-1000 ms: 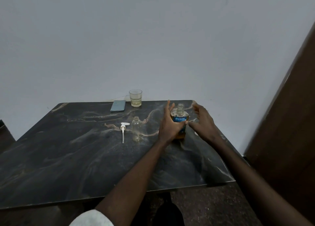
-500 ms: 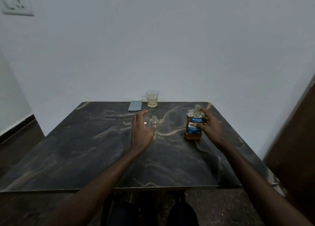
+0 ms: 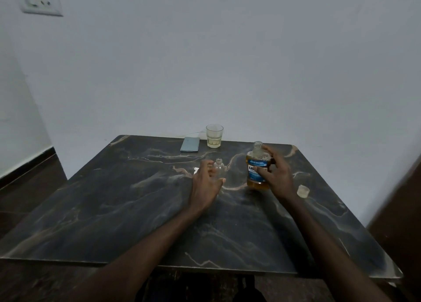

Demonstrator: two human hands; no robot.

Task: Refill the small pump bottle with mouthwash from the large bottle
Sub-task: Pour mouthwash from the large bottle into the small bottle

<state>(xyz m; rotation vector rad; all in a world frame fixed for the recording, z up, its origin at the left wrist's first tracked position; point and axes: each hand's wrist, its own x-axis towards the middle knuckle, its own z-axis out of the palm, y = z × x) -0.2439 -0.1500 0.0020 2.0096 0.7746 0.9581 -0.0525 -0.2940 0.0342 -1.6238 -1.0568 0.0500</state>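
The large mouthwash bottle, amber liquid with a blue label and no cap, stands upright on the dark marble table. My right hand wraps around its right side. The small clear bottle stands uncapped to its left, and my left hand curls around it, fingers touching its left side. The white pump head peeks out behind my left hand, mostly hidden. A clear cap lies on the table right of my right wrist.
A glass with a little pale liquid and a blue-grey phone with a cable sit at the table's far edge by the wall. A dark wooden panel rises at the right. A wall socket is at upper left.
My left hand left the large bottle and moved left to the small bottle. My right hand closed on the large bottle. The view shifted left.
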